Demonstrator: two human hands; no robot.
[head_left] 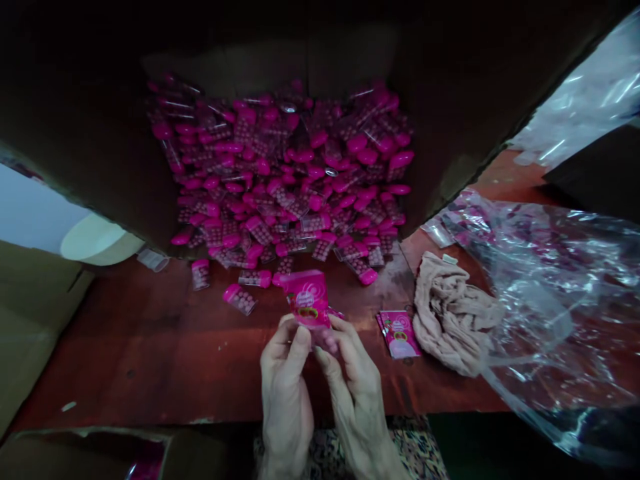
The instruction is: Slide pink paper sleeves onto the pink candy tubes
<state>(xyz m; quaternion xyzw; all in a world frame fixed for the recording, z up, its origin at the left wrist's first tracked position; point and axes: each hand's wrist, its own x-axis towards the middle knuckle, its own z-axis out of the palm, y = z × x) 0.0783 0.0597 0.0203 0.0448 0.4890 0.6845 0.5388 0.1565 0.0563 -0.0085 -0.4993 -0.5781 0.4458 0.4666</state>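
Both hands meet over the front of a red-brown table [150, 347]. My left hand [285, 380] and my right hand [350, 373] pinch the lower edge of a pink printed packet [307, 300], which stands upright between the fingertips. A small pink-capped clear container seems to sit inside or behind it; I cannot make it out clearly. Beyond the hands lies a big heap of pink-capped clear containers [285, 180] filled with pink beads, spilling from a tipped cardboard box [450, 133]. Another pink packet [399, 333] lies flat to the right of my hands.
A crumpled beige cloth [450, 313] lies right of the packets. A large clear plastic bag [560, 293] covers the table's right side. Cardboard boxes [35, 320] stand at the left and near edge. A pale round lid [95, 240] shows at the left.
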